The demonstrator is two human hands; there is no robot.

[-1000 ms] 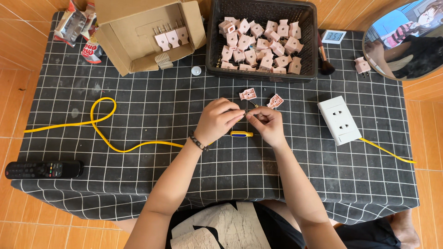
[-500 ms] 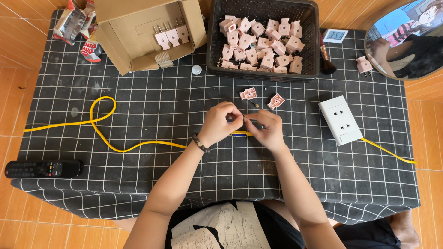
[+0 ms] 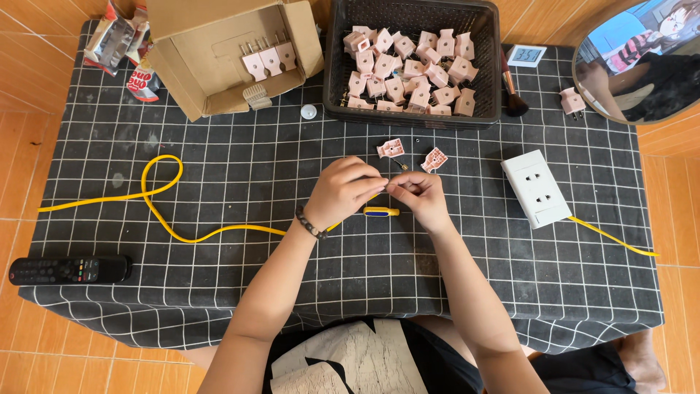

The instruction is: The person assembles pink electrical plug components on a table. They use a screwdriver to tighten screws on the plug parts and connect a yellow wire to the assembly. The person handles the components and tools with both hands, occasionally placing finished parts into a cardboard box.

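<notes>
I sit at a low table under a black cloth with a white grid [image 3: 219, 306], orange wooden floorboards [image 3: 29, 146] all around, a round mirror [image 3: 642, 58] far right.

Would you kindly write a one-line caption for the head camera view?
Left hand and right hand meet over a yellow cable, between pink plug halves and a screwdriver.
</notes>
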